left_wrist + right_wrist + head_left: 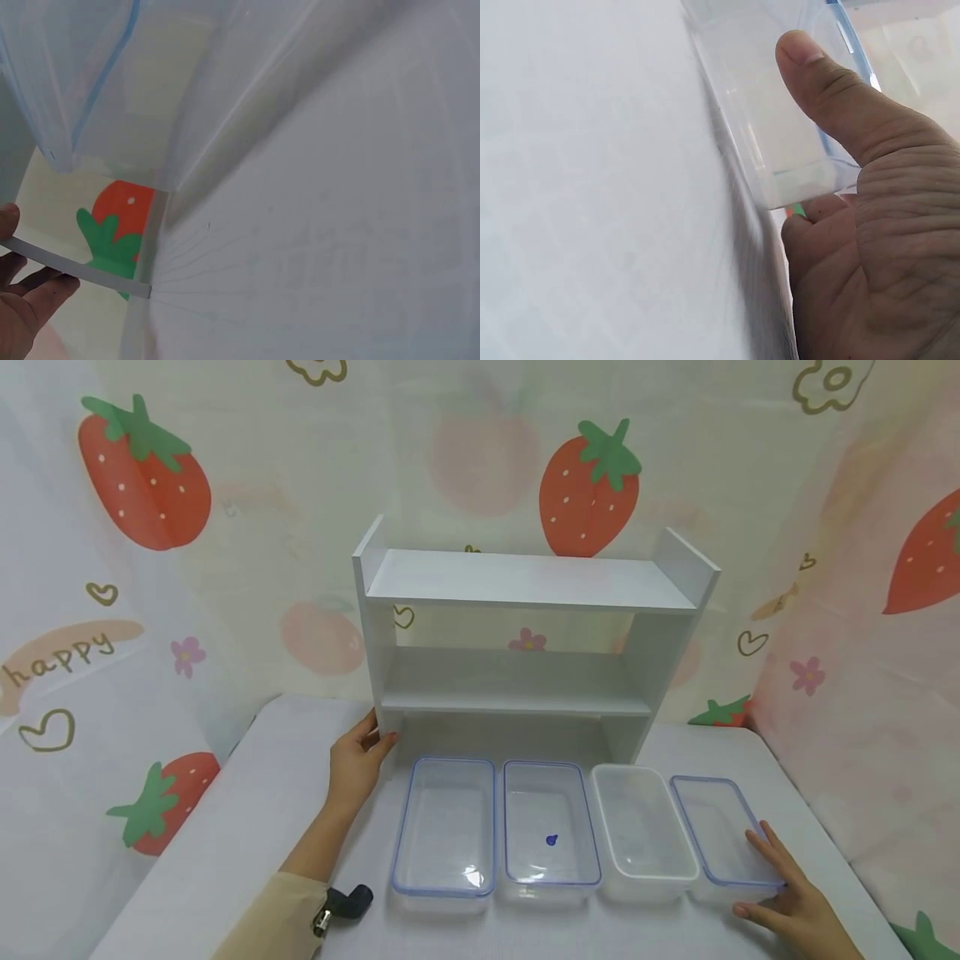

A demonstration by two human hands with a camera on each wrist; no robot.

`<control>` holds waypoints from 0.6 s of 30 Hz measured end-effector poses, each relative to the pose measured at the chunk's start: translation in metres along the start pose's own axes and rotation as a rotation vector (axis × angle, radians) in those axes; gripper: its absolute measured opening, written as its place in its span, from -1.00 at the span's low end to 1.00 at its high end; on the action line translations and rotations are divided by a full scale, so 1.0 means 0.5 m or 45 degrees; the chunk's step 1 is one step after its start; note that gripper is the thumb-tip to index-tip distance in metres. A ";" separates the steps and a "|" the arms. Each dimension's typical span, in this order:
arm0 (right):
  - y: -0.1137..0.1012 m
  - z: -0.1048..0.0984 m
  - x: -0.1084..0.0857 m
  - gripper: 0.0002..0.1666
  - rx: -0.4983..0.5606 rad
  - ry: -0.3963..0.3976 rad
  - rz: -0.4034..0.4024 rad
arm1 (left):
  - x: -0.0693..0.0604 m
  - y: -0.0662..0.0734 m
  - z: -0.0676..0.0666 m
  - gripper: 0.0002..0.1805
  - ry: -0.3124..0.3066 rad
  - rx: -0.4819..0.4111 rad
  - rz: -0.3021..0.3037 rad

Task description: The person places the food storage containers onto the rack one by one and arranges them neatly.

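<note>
A white three-level shelf (517, 681) stands at the back of the table. My left hand (358, 762) grips the lower edge of its left side panel, the thumb on one face and the fingers on the other; the left wrist view shows this panel (82, 271) edge-on. In front of the shelf, several clear plastic food containers stand in a row: two blue-rimmed ones (444, 827) at the left, a white-rimmed one (645, 822), then a blue-rimmed one (723, 831) at the right. My right hand (791, 897) is spread around that last container's front right corner, fingers touching its right side.
A white cloth covers the table (285, 777). Strawberry-printed curtains (465, 452) hang behind and at both sides. The second container (551, 806) bears a small dark blue mark. A black piece (351, 902) is strapped at the left wrist.
</note>
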State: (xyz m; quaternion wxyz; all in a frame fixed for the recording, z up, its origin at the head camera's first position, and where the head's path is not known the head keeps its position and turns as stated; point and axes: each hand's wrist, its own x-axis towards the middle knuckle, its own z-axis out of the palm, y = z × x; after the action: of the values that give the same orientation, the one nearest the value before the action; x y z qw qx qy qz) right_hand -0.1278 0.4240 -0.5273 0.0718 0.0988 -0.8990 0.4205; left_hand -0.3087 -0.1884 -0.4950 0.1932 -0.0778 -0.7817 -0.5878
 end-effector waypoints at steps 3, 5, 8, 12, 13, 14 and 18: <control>0.000 0.001 0.000 0.16 -0.027 0.017 0.018 | -0.007 0.035 -0.004 -0.36 -0.016 0.021 -0.011; -0.001 0.001 -0.001 0.15 -0.038 0.029 0.019 | -0.008 0.042 -0.005 -0.37 -0.020 0.034 -0.015; -0.001 0.003 -0.002 0.15 -0.033 0.039 0.010 | -0.006 0.031 -0.003 -0.37 -0.012 0.038 -0.015; -0.002 0.004 -0.003 0.14 -0.025 0.047 0.003 | 0.000 0.001 0.000 -0.36 -0.002 0.029 0.000; -0.002 0.005 -0.003 0.15 -0.018 0.050 0.002 | 0.000 0.000 0.000 -0.36 -0.002 0.030 -0.001; -0.002 0.005 -0.003 0.15 -0.017 0.052 0.003 | -0.001 0.000 0.000 -0.36 -0.002 0.033 0.001; -0.006 0.007 -0.003 0.14 -0.028 0.069 0.034 | -0.001 0.002 -0.001 -0.35 -0.006 0.044 0.007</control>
State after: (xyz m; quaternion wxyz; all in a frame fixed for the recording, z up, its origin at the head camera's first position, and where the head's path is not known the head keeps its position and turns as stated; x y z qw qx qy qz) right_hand -0.1257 0.4195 -0.5277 0.0915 0.0744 -0.9026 0.4140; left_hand -0.3078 -0.1885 -0.4943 0.1943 -0.0780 -0.7920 -0.5736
